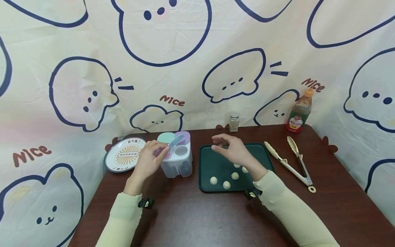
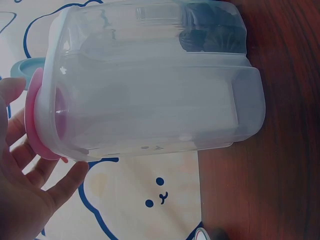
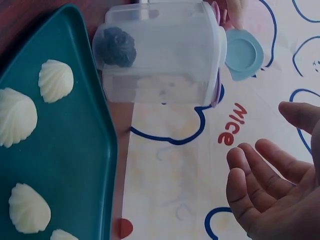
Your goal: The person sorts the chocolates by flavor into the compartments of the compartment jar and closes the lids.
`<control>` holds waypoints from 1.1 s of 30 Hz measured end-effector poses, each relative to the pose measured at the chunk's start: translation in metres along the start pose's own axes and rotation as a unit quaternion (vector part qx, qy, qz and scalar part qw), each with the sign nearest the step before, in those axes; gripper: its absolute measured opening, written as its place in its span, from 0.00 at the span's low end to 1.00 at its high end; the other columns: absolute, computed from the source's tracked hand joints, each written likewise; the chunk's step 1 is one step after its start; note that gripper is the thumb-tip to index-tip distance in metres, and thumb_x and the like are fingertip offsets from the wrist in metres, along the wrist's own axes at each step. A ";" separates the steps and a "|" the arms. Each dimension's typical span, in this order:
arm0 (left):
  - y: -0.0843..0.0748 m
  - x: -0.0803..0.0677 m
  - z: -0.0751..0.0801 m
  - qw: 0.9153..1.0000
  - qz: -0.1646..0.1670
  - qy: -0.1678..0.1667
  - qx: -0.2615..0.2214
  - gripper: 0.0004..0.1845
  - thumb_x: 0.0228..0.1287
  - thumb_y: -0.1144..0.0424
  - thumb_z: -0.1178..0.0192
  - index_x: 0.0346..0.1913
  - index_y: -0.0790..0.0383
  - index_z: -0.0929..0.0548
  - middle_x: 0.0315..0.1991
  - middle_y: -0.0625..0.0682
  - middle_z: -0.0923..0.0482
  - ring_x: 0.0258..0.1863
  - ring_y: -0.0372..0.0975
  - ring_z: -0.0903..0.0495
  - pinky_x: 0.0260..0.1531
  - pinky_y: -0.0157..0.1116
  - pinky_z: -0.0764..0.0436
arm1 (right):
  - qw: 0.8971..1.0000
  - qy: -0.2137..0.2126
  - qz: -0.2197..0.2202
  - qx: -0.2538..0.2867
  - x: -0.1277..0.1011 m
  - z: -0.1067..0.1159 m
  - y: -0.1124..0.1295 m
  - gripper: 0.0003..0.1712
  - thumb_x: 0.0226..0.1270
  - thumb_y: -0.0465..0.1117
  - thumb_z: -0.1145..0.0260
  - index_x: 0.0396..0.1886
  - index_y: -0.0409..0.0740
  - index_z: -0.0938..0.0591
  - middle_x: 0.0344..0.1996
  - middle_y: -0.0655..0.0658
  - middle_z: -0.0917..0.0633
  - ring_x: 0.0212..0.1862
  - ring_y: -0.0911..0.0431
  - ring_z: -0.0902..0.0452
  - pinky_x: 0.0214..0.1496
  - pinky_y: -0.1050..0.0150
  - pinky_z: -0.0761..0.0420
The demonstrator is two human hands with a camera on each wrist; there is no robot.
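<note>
My left hand [image 1: 149, 157] is over a clear box [image 1: 177, 167] with a white top and several round coloured lids. Its thumb and fingertips pinch the edge of the light blue lid [image 3: 244, 54], which stands raised, baring a round opening [image 1: 181, 150]. Other fingers lie along the pink lid [image 2: 37, 115]. Inside the box sits a dark, ridged lump [image 3: 117, 47]. My right hand [image 1: 232, 149] hovers above a dark green tray [image 1: 213, 157], its fingers loosely bent and holding nothing. Small white pleated buns [image 1: 213, 180] lie on that tray, some hidden by the right arm.
A white patterned plate [image 1: 112, 159] is left of the box. Gold-tipped tongs [image 1: 293, 169] lie spread at the tray's right. A small glass jar [image 1: 234, 122] and a sauce bottle [image 1: 300, 113] stand at the table's back edge, near the wall cloth.
</note>
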State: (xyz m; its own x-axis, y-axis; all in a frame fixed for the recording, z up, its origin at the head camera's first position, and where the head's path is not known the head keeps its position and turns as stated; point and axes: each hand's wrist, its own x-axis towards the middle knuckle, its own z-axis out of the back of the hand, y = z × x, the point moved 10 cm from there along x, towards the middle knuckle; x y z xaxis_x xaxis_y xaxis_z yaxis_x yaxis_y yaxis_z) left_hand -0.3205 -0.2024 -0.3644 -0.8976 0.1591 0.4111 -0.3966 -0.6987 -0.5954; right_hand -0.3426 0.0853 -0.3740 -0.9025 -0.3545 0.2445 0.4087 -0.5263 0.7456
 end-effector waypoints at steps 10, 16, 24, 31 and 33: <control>0.001 0.000 -0.001 1.000 0.001 0.002 -0.003 0.16 0.69 0.50 0.38 0.49 0.57 0.12 0.45 0.52 0.16 0.51 0.44 0.26 0.51 0.48 0.27 | 0.999 0.007 0.007 0.033 0.012 -0.016 0.011 0.21 0.70 0.54 0.35 0.59 0.56 0.19 0.50 0.52 0.14 0.48 0.56 0.18 0.46 0.57 0.20; 0.001 0.000 0.000 1.000 0.001 0.001 -0.002 0.16 0.69 0.50 0.38 0.49 0.57 0.12 0.45 0.52 0.16 0.51 0.44 0.26 0.52 0.48 0.27 | 0.999 0.008 0.015 0.037 0.020 -0.026 0.019 0.21 0.69 0.55 0.34 0.58 0.54 0.18 0.46 0.52 0.13 0.47 0.57 0.18 0.42 0.60 0.20; 0.001 0.000 0.000 1.000 0.003 0.003 -0.003 0.16 0.70 0.50 0.39 0.49 0.57 0.12 0.45 0.52 0.16 0.51 0.44 0.26 0.51 0.48 0.27 | 0.999 0.011 0.022 0.049 0.030 -0.036 0.032 0.20 0.69 0.53 0.34 0.57 0.54 0.17 0.44 0.51 0.13 0.45 0.57 0.19 0.43 0.60 0.20; 0.001 0.000 0.000 1.000 0.006 0.006 -0.004 0.17 0.70 0.50 0.39 0.49 0.57 0.12 0.46 0.52 0.16 0.51 0.44 0.26 0.52 0.48 0.27 | 0.999 0.020 0.021 0.044 0.035 -0.043 0.042 0.21 0.70 0.51 0.34 0.59 0.51 0.18 0.44 0.51 0.13 0.43 0.57 0.20 0.42 0.61 0.22; 0.001 0.000 0.000 1.000 0.006 0.007 -0.003 0.17 0.70 0.50 0.39 0.50 0.57 0.12 0.46 0.52 0.16 0.52 0.44 0.26 0.52 0.49 0.27 | 0.998 0.023 0.022 0.045 0.037 -0.046 0.044 0.21 0.70 0.51 0.34 0.59 0.51 0.18 0.45 0.51 0.13 0.43 0.56 0.20 0.42 0.62 0.21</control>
State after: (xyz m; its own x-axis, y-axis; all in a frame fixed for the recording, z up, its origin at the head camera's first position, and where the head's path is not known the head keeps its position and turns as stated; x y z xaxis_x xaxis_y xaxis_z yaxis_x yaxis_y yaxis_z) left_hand -0.3212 -0.2032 -0.3655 -0.9051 0.1602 0.3940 -0.3863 -0.6969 -0.6042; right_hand -0.3520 0.0138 -0.3606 -0.8765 -0.4108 0.2508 0.4312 -0.4387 0.7884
